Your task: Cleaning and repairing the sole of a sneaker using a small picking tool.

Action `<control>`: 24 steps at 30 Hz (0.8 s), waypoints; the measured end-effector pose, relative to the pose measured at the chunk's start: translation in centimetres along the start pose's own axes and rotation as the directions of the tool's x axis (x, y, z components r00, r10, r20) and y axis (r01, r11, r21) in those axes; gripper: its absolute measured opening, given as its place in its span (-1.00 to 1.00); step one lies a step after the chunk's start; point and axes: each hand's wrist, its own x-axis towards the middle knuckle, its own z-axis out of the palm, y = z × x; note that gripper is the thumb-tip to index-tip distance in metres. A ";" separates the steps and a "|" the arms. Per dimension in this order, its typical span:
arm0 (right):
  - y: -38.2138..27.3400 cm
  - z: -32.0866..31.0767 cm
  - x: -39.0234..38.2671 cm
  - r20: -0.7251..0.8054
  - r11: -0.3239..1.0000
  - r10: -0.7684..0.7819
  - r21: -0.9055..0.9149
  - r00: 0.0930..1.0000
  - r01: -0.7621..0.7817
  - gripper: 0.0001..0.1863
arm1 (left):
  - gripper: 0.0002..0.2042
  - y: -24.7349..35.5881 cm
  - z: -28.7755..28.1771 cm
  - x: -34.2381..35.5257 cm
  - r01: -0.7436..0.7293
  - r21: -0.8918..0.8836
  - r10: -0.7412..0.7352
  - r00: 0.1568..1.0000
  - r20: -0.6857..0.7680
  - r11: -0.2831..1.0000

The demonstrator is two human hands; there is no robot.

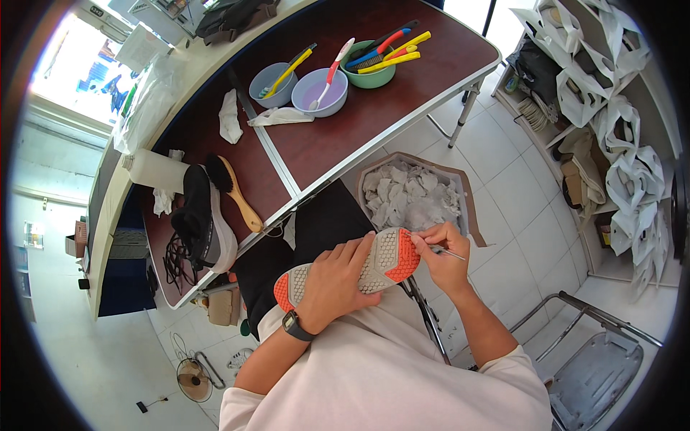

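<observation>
A shoe (pixel 383 260) lies sole up across my lap, its tread pale grey with orange-red patches at both ends. My left hand (pixel 334 284) is closed around the middle of the shoe, the fingers lying over the sole. At the orange end on the right, my right hand (pixel 447 262) pinches a thin metal tool (pixel 453 254). The tool's shaft sticks out past the fingers. Its working tip is hidden by the fingers, so I cannot tell whether it touches the tread.
On the dark red table stand a black shoe (pixel 203 215), a wooden-handled brush (pixel 243 201), a white bottle (pixel 158 171), a grey-blue bowl (pixel 266 80), a lavender bowl (pixel 332 100) and a green bowl (pixel 374 77) with brushes. A box of crumpled paper (pixel 417 194) sits beyond my lap; a metal chair (pixel 596 373) stands right.
</observation>
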 end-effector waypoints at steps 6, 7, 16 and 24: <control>-1.4 -0.8 1.3 0.141 0.991 0.041 -0.133 0.989 -0.022 -0.69 | -0.03 0.2 0.6 0.0 -0.050 0.053 0.050 0.999 -0.017 0.997; -1.7 -1.0 1.4 0.141 0.991 0.036 -0.134 0.989 -0.017 -0.69 | -0.04 0.2 0.7 0.0 -0.073 0.083 0.075 0.997 -0.020 0.994; -0.7 -2.8 0.1 -0.009 0.994 0.067 -0.091 0.998 -0.067 -0.69 | -0.04 -0.8 -0.4 -0.1 -0.009 -0.054 0.008 0.999 -0.032 0.999; -1.1 -1.7 0.9 0.091 0.951 0.185 0.236 0.979 -0.201 -0.75 | -0.04 -0.7 -0.2 0.1 0.000 -0.062 0.000 1.000 -0.010 0.998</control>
